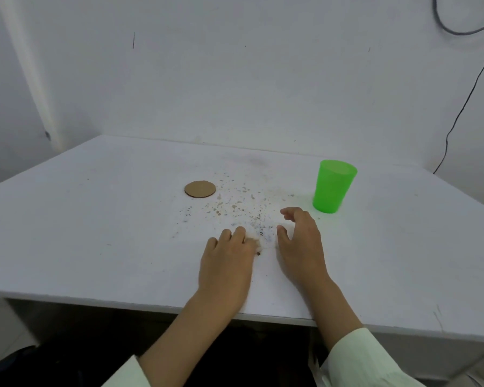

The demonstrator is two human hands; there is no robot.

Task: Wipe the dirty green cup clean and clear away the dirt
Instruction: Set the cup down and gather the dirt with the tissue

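A bright green plastic cup [333, 186] stands upright at the right of the white table [95, 219]. Brown and dark specks of dirt [241, 205] lie scattered over the middle of the table, left of the cup. My left hand [227, 263] rests palm down at the near edge of the dirt, its fingertips touching a small brown clump. My right hand [299, 244] hovers just right of it, fingers loosely curved and holding nothing, a short way in front of the cup.
A round brown cardboard coaster [200, 189] lies flat at the left edge of the dirt. White walls close in the table at the back and left. A black cable [464, 104] hangs down the wall at the right.
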